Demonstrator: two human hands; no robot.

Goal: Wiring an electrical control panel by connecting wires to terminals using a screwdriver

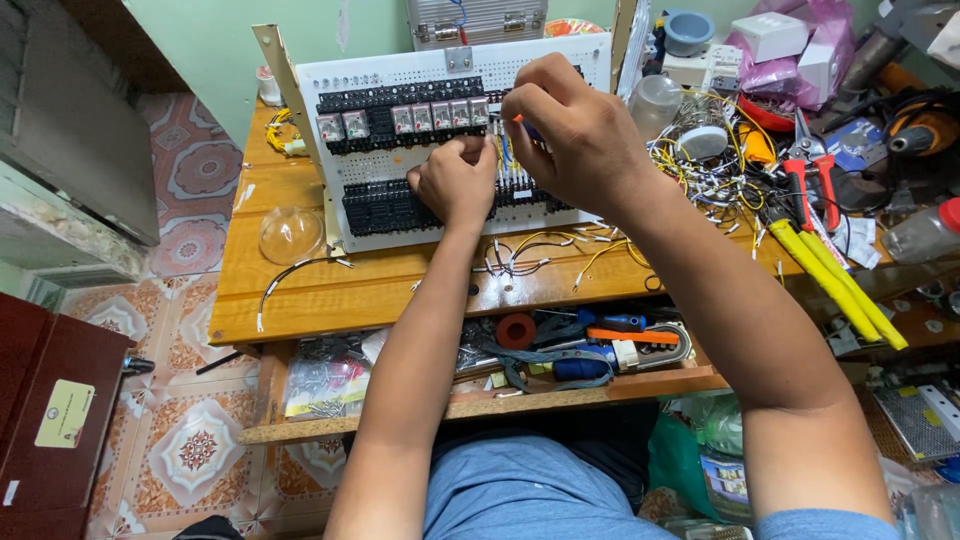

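A white perforated panel [400, 72] stands tilted on a wooden desk [300, 285], carrying rows of black terminal blocks and several clear relays [405, 118]. My left hand [455, 180] is closed against the middle of the panel, pinching thin wires [503, 160] at a terminal row. My right hand [575, 135] hovers just right of it, gripping a small screwdriver with an orange and blue handle [522, 124], tip pointing down at the same terminals. Its blade is hidden behind my fingers.
Loose yellow and white wire pieces [545, 250] lie on the desk in front of the panel. A clear dome [290, 233] sits at left. Cutters with yellow handles [835, 275], red pliers [810, 185] and a wire tangle crowd the right. A shelf below holds tools and tape [515, 330].
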